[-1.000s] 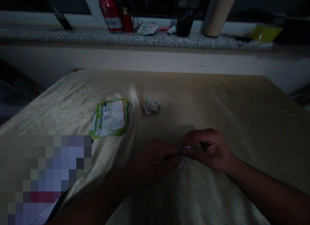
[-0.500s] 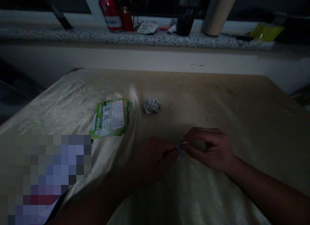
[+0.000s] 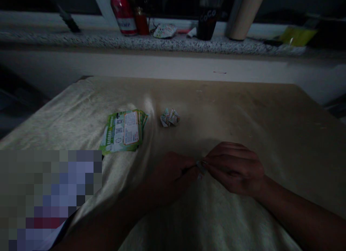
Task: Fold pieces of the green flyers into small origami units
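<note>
Near the middle of the table, my left hand (image 3: 175, 173) pinches a small folded piece of printed paper (image 3: 200, 167) between thumb and fingers. My right hand (image 3: 234, 167) meets it from the other side, its fingertips closed on the paper's upper right edge. Most of the paper is hidden by the fingers, and the dim light blurs its folds. Beyond my hands lie folded paper pieces (image 3: 169, 117) with printed pattern, standing in little points. To their left rests a stack of green printed leaflets (image 3: 123, 132).
A pale cloth (image 3: 270, 117) covers the table. On the speckled window sill (image 3: 94, 38) stand a red can (image 3: 124, 17), an orange-red lighter (image 3: 141, 21), a crumpled printed paper (image 3: 164, 30), a dark cup (image 3: 207, 22), a tan cylinder (image 3: 247, 15) and a yellow packet (image 3: 297, 35).
My right hand's fingers have drawn closer together and flattened over the paper's edge, covering more of it. My left hand has stayed in place.
</note>
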A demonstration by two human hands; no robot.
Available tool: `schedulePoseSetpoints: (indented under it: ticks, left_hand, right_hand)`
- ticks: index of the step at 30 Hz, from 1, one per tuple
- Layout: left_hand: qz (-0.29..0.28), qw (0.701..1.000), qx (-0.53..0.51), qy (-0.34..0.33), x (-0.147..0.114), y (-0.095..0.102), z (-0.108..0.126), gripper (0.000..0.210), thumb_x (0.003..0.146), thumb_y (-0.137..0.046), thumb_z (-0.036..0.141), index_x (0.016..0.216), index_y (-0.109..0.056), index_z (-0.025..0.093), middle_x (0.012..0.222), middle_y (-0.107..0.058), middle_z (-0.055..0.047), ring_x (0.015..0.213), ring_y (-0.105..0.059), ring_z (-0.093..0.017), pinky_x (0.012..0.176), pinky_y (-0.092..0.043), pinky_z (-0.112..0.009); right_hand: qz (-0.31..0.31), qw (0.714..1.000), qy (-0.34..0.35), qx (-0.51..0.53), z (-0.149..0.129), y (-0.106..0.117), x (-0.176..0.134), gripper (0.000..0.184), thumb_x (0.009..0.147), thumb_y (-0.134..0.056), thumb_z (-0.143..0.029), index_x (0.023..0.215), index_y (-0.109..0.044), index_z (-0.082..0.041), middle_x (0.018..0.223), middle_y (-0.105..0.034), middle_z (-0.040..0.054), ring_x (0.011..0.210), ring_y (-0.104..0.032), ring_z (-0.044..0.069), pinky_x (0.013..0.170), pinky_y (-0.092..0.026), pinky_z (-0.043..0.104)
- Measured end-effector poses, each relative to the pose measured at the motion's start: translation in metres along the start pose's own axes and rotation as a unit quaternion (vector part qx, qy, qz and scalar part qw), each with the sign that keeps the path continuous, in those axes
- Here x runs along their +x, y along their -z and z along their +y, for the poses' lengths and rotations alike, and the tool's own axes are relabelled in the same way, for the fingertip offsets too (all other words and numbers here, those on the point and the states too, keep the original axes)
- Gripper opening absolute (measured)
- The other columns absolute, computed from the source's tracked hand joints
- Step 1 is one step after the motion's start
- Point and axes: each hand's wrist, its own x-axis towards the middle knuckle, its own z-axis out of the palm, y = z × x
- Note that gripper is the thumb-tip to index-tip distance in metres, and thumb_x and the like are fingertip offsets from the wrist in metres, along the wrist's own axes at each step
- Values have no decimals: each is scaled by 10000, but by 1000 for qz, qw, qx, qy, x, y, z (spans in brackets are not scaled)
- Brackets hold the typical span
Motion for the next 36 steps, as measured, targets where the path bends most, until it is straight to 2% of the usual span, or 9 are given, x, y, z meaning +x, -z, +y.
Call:
schedulePoseSetpoints:
  ticks: [4,7,10,13,18,23,27,36]
  left_hand:
    - [-25,999,-5,-23,-1,0,-1,364,965,-479,314,679,-605,127,560,-383,61,518,-373,-72,512,-250,-218]
    - [-42,997,1,-58,-2,2,-1,345,952,-490,282,650,-566,134,556,-381,66,510,-383,-66,523,-261,-215]
    - [-46,997,-18,-60,-2,3,-2,367,951,-482,294,620,-527,140,544,-344,71,491,-347,-62,505,-252,-208]
    - [-54,997,-44,-39,-2,3,-2,374,960,-480,311,629,-528,144,542,-338,73,492,-342,-64,488,-244,-199]
    - [-38,998,-30,-48,-1,2,2,311,950,-483,249,662,-544,150,548,-376,76,486,-368,-61,508,-268,-198]
    - [-20,997,29,-67,-1,0,6,320,948,-471,256,645,-489,155,556,-340,76,481,-337,-60,518,-239,-221]
    - [-17,997,29,-71,-2,-2,6,326,946,-464,240,631,-444,160,550,-322,80,475,-324,-58,512,-219,-225]
    - [-16,998,-27,-46,-2,0,5,359,937,-487,259,597,-424,161,525,-286,82,470,-293,-59,500,-216,-219]
  right_hand:
    - [-4,999,-25,31,-1,1,0,61,793,-728,-28,812,-737,-86,679,-738,114,591,-683,173,567,-548,299]
    - [-25,988,-115,99,0,1,-2,71,836,-720,-83,768,-734,-100,663,-723,88,571,-666,150,537,-524,265]
    - [-65,960,-225,152,4,2,-6,120,859,-736,-194,762,-735,-122,669,-720,57,570,-661,135,534,-520,243]
    - [-75,945,-270,167,7,3,-9,105,852,-742,-232,814,-747,-134,689,-736,45,585,-664,131,548,-528,234]
    - [-50,949,-273,151,4,1,-7,97,836,-747,-213,774,-738,-139,651,-719,30,564,-644,119,527,-508,215]
    - [-35,959,-247,135,-1,1,-1,63,833,-747,-160,772,-759,-150,661,-718,17,562,-647,101,546,-504,196]
    - [-34,961,-242,132,-2,0,0,46,835,-752,-154,795,-774,-159,682,-740,18,571,-665,97,551,-508,188]
    - [-51,938,-284,193,11,3,-6,83,827,-770,-225,864,-778,-151,774,-782,53,673,-714,139,624,-566,231]
